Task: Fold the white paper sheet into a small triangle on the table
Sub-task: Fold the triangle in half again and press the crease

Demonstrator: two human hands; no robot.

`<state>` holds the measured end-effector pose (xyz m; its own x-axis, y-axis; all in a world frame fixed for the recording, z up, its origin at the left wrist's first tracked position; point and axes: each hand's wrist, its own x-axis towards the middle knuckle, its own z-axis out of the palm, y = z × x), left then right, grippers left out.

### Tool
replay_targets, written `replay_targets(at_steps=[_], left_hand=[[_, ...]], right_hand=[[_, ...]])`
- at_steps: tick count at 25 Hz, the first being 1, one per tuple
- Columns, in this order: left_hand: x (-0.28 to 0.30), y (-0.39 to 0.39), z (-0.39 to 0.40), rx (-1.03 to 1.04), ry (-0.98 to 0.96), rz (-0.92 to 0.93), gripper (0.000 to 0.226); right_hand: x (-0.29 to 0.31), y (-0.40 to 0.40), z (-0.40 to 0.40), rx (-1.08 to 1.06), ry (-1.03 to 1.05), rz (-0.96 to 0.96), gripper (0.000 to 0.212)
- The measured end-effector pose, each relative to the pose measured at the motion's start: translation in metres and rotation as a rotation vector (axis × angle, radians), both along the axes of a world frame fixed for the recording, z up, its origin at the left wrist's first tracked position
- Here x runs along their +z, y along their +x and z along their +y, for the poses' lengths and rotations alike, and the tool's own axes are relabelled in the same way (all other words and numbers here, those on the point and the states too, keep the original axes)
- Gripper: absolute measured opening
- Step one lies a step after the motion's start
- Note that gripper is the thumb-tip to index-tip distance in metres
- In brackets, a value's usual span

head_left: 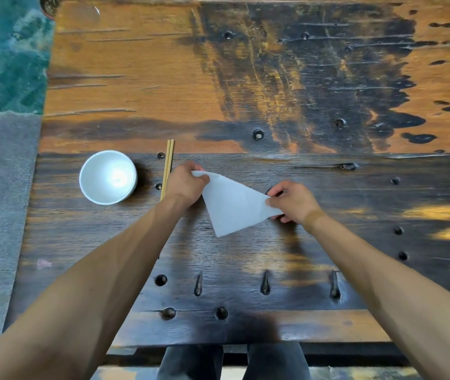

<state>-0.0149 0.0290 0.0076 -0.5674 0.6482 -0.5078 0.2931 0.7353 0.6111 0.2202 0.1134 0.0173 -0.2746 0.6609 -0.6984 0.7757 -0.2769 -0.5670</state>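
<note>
A: Where is the white paper sheet [232, 205] at this point?

B: On the near, dark part of the wooden worktop [245, 91], between the two hands. It already reads as a triangle, with one point aimed back toward the person and the other two corners held.

A: And the hands themselves?

B: The left hand [184, 185] pinches the far left corner between thumb and fingers, lifting that tip a little off the wood. The right hand [292, 202] pinches the right corner, fingers curled round the edge. They sit apart, one at each end of the long side.

A: Why hold it that way?

B: My guess is to keep the layers lined up and the sheet taut, so one corner can be carried across to the other for a smaller triangle. Holding only the corners leaves the middle free to bend.

A: What else is nearby?

B: A white bowl [108, 176] stands to the left, and a pair of chopsticks [167, 170] lies between it and the left hand, just beside the wrist. Both look parked to the side, leaving room for folding.

A: Any risk?

B: The paper looks thin; a careless pull could skew the edges.
</note>
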Motion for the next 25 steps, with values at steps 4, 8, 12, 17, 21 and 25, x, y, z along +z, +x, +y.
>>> replay_targets(at_steps=[4, 8, 12, 17, 21, 25], left_hand=[[0.001, -0.006, 0.024, -0.074, 0.052, 0.044, 0.011], [0.002, -0.010, 0.037, -0.167, 0.084, 0.112, 0.009], [0.010, -0.003, 0.042, -0.273, 0.195, 0.113, 0.008], [0.022, 0.011, 0.043, -0.336, 0.310, 0.133, 0.010], [0.022, 0.035, 0.019, -0.477, 0.343, 0.242, 0.007], [0.013, 0.064, -0.011, -0.555, 0.271, 0.303, 0.015]], right_hand=[[0.000, 0.003, -0.023, 0.442, 0.296, -0.286, 0.016], [0.000, 0.003, -0.030, 0.715, 0.779, -0.360, 0.038], [-0.005, -0.007, -0.017, 1.026, 0.822, -0.186, 0.054], [-0.011, -0.020, -0.018, 0.989, 0.851, -0.208, 0.047], [-0.015, -0.021, -0.013, 0.810, 0.716, -0.106, 0.045], [-0.022, -0.012, -0.014, 0.750, 0.687, -0.114, 0.048]])
